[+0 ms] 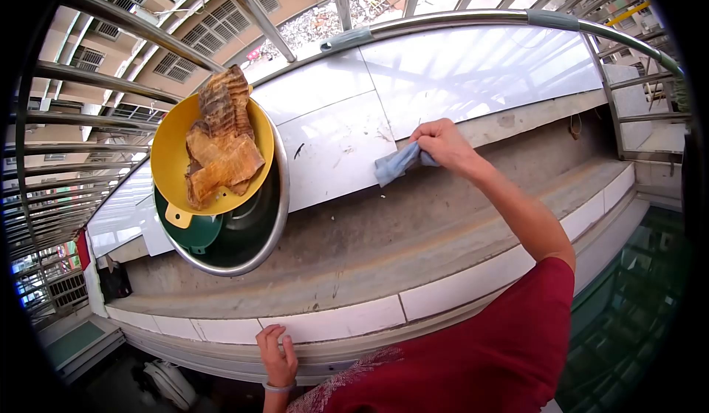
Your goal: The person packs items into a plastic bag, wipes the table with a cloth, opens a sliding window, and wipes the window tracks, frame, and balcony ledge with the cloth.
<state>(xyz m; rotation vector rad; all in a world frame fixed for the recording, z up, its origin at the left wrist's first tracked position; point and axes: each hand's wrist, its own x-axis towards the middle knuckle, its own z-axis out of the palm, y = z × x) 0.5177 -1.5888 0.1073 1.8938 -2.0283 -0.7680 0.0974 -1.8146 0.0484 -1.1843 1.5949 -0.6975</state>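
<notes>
My right hand (445, 145) is closed on a crumpled light-blue cloth (399, 162), which hangs at the front edge of the white tiled sill (332, 140). Dark specks and smudges mark the tiles to the left of the cloth. My left hand (278, 357) rests at the near tiled ledge (325, 324), its fingers loosely bent and apart, holding nothing. A yellow plastic bowl (164, 165) with brown, ridged dried pieces (225, 136) stands to the left. Beneath it are a green bowl (196, 234) and a wide metal basin (283, 191).
Metal bars (140, 84) enclose the sill's far and left sides, with a curved rail (450, 19) along the back. A concrete trough (354, 254) runs between the sill and near ledge. Green glass (628, 317) lies at the lower right. Beyond the bars are buildings and rubble.
</notes>
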